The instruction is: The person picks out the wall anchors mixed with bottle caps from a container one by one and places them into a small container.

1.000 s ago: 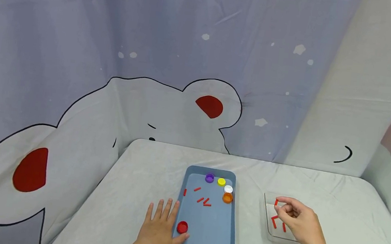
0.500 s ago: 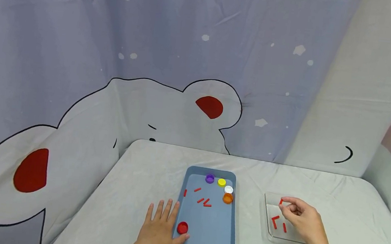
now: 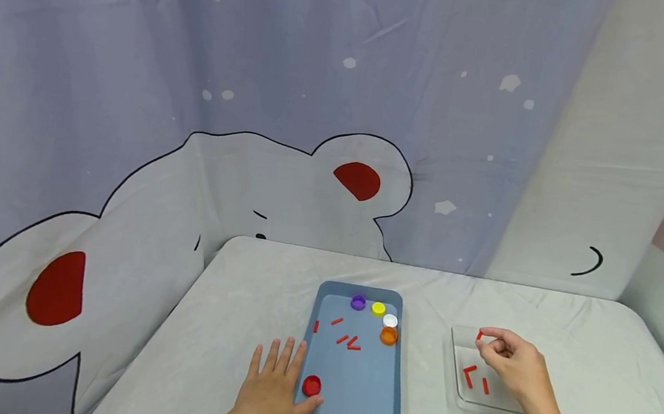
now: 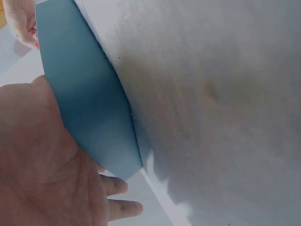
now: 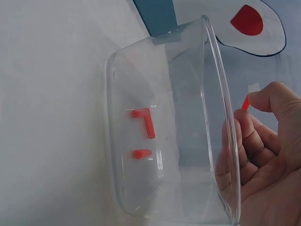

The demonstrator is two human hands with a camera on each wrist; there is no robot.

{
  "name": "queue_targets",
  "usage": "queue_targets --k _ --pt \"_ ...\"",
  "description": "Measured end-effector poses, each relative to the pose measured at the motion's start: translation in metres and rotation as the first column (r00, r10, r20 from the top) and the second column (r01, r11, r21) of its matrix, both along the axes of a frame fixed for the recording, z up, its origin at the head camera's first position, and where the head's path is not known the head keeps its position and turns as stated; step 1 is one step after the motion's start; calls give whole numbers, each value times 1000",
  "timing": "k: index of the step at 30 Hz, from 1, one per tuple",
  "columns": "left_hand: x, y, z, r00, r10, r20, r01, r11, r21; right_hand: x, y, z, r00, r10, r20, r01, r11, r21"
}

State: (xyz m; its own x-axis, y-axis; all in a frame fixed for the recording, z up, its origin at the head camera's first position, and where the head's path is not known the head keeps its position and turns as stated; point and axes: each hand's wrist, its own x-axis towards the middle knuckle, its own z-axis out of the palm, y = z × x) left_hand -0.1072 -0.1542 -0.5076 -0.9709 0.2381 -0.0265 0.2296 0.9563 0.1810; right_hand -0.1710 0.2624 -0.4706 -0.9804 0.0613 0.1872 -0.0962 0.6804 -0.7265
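Note:
My right hand (image 3: pixel 513 366) pinches a short red stick (image 3: pixel 480 334) between thumb and forefinger, above the far part of a clear plastic box (image 3: pixel 489 408). In the right wrist view the red stick (image 5: pixel 245 103) points out from the fingertips, beyond the rim of the box (image 5: pixel 229 117). Several more red sticks (image 3: pixel 469 377) lie on the box's floor. With fingers straight and spread, my left hand (image 3: pixel 269 394) rests along the near left edge of a blue-grey tray (image 3: pixel 360 394), its thumb over the rim. A round red cap (image 3: pixel 311 386) sits in the tray close to that thumb.
Purple (image 3: pixel 358 302), yellow (image 3: pixel 378 308), white (image 3: pixel 390 321) and orange (image 3: pixel 388 336) caps stand near the tray's far right corner. Several red sticks (image 3: pixel 343 339) are scattered in its far left half. A white cloth covers the table (image 3: pixel 221 317), with a printed curtain (image 3: pixel 299 60) behind.
My right hand, pinching the red stick, has shifted slightly right and then a little farther up over the box. The left hand, tray and caps stay as they were.

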Motion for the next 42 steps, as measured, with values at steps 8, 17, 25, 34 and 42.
queue_targets --k 8,17,25,34,42 --pt "2 1 6 1000 -3 22 3 1000 -5 0 -1 6 1000 7 0 -7 1000 5" --pt "3 2 7 1000 -1 4 1 1000 -11 1 -27 10 999 37 17 -36 999 -26" --pt "3 2 6 1000 -1 3 1 1000 -16 2 -55 10 997 65 51 -60 993 -98" --pt "3 2 5 1000 6 24 -6 1000 -11 3 -86 5 997 52 56 -46 993 -110" --pt "2 2 6 1000 -2 14 2 1000 2 3 -111 2 995 78 61 -68 988 -139"
